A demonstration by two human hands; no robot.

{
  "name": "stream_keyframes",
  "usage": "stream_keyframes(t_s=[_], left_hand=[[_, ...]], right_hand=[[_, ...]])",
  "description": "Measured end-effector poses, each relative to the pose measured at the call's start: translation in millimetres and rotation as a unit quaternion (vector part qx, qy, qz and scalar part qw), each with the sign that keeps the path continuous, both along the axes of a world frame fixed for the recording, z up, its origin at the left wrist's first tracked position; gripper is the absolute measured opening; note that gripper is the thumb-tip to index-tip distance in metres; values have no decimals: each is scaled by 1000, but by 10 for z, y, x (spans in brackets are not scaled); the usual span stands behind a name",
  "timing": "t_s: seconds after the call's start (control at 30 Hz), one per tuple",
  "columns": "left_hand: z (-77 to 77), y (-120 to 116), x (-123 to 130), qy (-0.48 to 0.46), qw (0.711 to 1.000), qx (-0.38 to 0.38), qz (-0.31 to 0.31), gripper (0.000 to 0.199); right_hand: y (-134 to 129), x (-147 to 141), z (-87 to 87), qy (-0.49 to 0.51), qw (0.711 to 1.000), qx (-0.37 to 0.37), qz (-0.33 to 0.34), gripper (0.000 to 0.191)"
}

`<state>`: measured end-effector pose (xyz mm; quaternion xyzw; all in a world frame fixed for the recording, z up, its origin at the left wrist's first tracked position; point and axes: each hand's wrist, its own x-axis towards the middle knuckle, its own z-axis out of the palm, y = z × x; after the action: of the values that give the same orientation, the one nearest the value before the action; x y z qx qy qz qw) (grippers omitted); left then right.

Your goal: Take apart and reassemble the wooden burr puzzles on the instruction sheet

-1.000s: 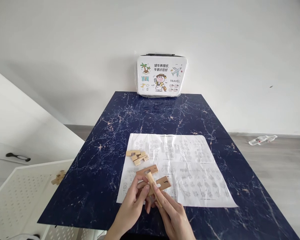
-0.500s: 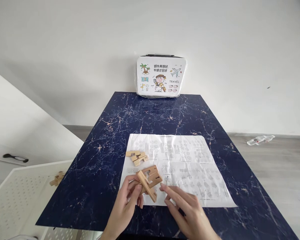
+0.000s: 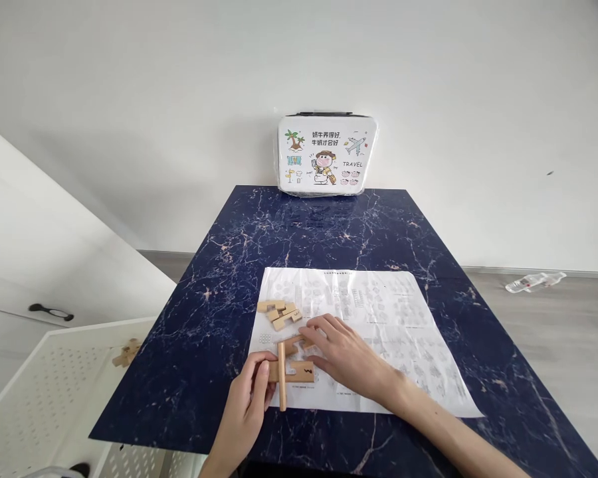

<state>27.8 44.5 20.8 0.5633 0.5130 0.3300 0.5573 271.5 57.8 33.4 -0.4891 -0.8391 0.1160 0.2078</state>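
Note:
My left hand (image 3: 249,398) is closed on the left end of some flat notched wooden pieces (image 3: 301,372), with a rounded wooden bar (image 3: 282,378) standing across them. Fingers of my right hand (image 3: 341,348) are closed at the right end of another wooden piece (image 3: 292,344), just behind the numbered one. Both hands are over the lower left part of a printed paper sheet (image 3: 389,332). Several smaller interlocking wooden blocks (image 3: 284,315) lie on the sheet's left side, beyond my hands.
The dark blue marbled table (image 3: 319,232) holds a white cartoon case (image 3: 326,156) at its far edge. At the left is a white perforated surface (image 3: 40,378) with a wooden piece (image 3: 127,353). Clear plastic bottles (image 3: 533,281) lie on the floor at right.
My right hand has moved left and forward onto a wooden piece. The pieces in my left hand have turned, and one now sits apart at an angle. The view has shifted slightly.

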Motion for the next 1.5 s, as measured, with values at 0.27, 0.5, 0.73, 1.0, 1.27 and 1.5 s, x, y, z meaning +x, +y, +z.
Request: stream_keyframes(t_s=[0.27, 0.5, 0.73, 1.0, 1.27, 1.5], left_hand=[[-75, -10, -35, 4, 1000, 9, -5, 46], [-121, -15, -67, 11, 1000, 9, -11, 44], [-130, -27, -81, 11, 1000, -1, -28, 43], [-83, -37, -77, -9, 999, -3, -47, 42], [-116, -53, -109, -24, 999, 16, -45, 34], [-35, -52, -106, 1, 996, 43, -83, 34]], right_hand=[[36, 86, -146, 87, 994, -64, 9, 23], [-21, 109, -110, 341, 905, -253, -37, 39], [-22, 38, -152, 475, 831, -290, 2, 51], [-30, 10, -293, 599, 699, -383, 80, 41], [-40, -24, -262, 633, 613, -456, 122, 28], [-38, -29, -224, 627, 589, -490, 140, 30]])
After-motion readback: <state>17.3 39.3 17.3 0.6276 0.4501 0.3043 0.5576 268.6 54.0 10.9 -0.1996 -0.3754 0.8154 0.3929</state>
